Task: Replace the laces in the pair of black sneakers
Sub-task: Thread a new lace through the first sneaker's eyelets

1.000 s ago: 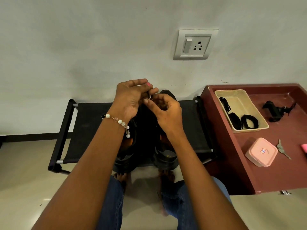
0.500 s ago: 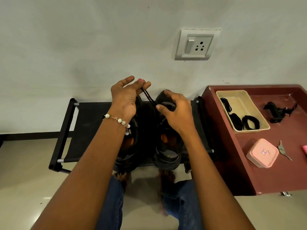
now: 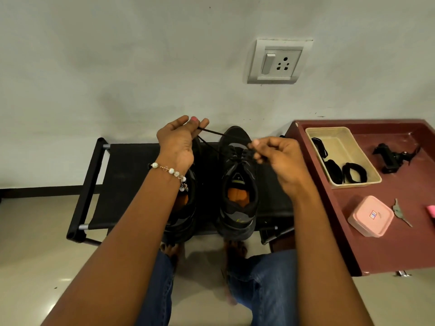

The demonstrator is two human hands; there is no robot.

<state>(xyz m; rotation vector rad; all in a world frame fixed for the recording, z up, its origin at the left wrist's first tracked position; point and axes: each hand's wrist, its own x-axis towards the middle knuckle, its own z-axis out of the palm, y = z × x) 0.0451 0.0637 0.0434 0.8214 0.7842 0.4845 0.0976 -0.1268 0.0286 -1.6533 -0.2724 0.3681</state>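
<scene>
Your left hand and right hand each pinch an end of the thin black cord lace, strung above the right black mesh sneaker on the black fabric rack. The lace looks limp, light and slippery; hold near its tips.

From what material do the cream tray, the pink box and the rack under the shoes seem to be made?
The cream tray looks like matte moulded plastic, with a rounded rim. The pink box also looks like plastic, smooth with soft corners. The rack seems to be black fabric stretched between metal tubes; silver tube ends show at its corners.
</scene>
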